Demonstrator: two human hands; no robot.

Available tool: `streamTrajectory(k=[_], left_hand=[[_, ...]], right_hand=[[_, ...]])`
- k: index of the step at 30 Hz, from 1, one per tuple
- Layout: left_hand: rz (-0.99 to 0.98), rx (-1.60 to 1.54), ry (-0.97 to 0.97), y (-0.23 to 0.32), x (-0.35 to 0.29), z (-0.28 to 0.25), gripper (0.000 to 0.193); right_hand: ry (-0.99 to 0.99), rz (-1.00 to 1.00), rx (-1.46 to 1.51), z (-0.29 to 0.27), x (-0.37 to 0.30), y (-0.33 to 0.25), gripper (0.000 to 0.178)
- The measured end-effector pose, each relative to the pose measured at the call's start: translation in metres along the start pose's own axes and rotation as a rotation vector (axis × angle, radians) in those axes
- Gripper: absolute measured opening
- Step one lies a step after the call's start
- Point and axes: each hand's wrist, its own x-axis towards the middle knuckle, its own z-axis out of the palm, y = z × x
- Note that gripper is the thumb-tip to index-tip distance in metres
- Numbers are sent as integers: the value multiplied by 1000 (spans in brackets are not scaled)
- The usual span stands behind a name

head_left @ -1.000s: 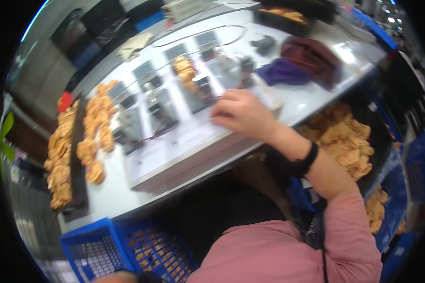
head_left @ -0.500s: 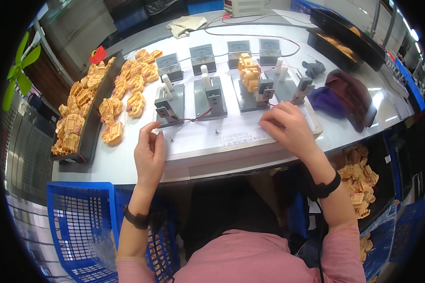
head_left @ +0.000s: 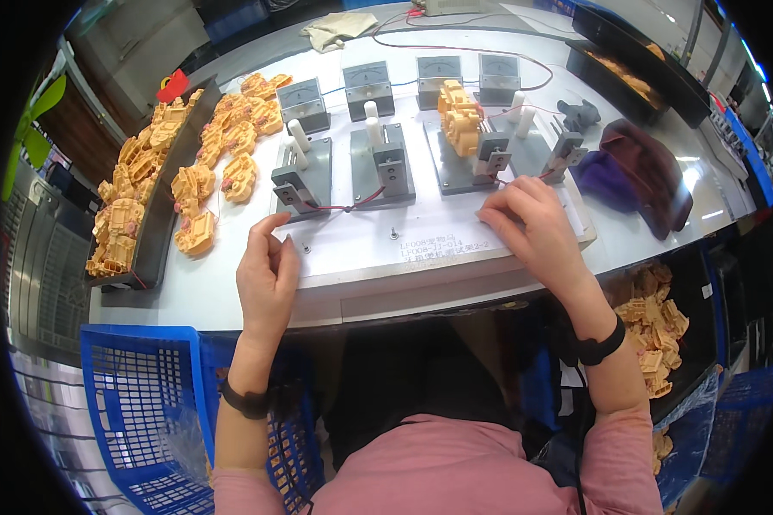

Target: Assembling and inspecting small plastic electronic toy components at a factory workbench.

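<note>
My left hand (head_left: 268, 279) rests by the front left corner of a white test board (head_left: 352, 245), loosely curled with thumb and forefinger apart and nothing in it. At the board's front right, my right hand (head_left: 537, 227) is bent at the knuckles, its fingers and thumb apart and no object visible in it. Several grey clamp fixtures with white posts stand on the board. A yellow-orange plastic gear housing (head_left: 460, 118) sits upright on the third fixture (head_left: 464, 176), just beyond my right hand. Behind the fixtures is a row of grey panel meters (head_left: 367, 90).
At left, a long black tray (head_left: 172, 189) holds several yellow-orange housings; more lie beside it (head_left: 239, 178). Dark cloths (head_left: 640, 176) and black trays (head_left: 614, 81) are on the right. A blue basket (head_left: 142, 335) stands below the table's left edge.
The view has shifted slightly. Both hands stay in nearly the same places by the board's front edge, and the housing remains on its fixture.
</note>
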Motion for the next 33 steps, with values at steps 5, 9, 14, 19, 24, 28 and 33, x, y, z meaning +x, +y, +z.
streamTrajectory(k=[5,9,14,19,24,28,33], left_hand=[[-17,2,-9,1,0,-1,31],[-40,8,-20,1,0,0,31],[-35,-24,-17,-2,0,-1,32],[-40,-6,-20,-2,0,-2,33],[-29,-1,-17,-2,0,-1,33],[-27,-11,-15,-1,0,-1,33],[-27,-6,-15,-2,0,-1,33]], right_hand=[[0,12,17,1,-1,0,11],[-7,5,12,-1,-2,1,10],[9,-8,32,0,-2,1,9],[9,-18,35,-1,-2,-1,9],[11,-19,33,-1,-3,0,9],[17,-20,48,0,-3,1,9],[8,-18,41,-1,-3,0,9]])
